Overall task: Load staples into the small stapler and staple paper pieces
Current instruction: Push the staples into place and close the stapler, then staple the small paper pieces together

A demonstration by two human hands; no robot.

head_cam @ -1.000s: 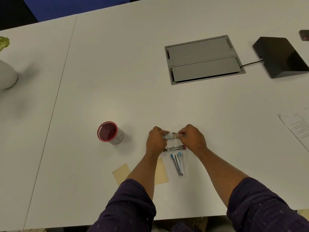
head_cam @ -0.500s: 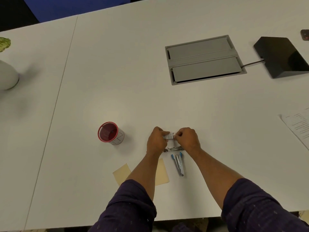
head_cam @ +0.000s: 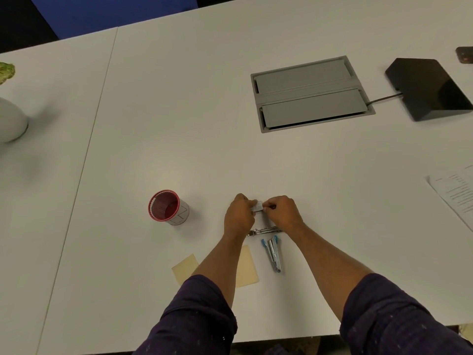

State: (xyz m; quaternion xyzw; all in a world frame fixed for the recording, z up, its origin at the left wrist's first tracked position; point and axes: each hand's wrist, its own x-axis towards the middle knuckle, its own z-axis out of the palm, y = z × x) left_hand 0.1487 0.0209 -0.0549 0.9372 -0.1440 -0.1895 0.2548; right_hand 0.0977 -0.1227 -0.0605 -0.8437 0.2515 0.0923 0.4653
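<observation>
My left hand and my right hand meet over the table, both pinching a small white staple box between their fingertips. Just below the hands lies a silver metal stapler, flat on the table and partly hidden by my right wrist. A small stapler with blue tips lies nearer me, its jaws spread apart. Two beige paper pieces lie on either side of my left forearm.
A red-rimmed mesh cup stands to the left. A grey cable hatch sits in the table further back, with a black wedge-shaped device to its right. Printed sheets lie at the right edge, a white vase at the left.
My right hand has slid left toward my left hand, so less of the small box shows between them. Everything else on the table has stayed in place.
</observation>
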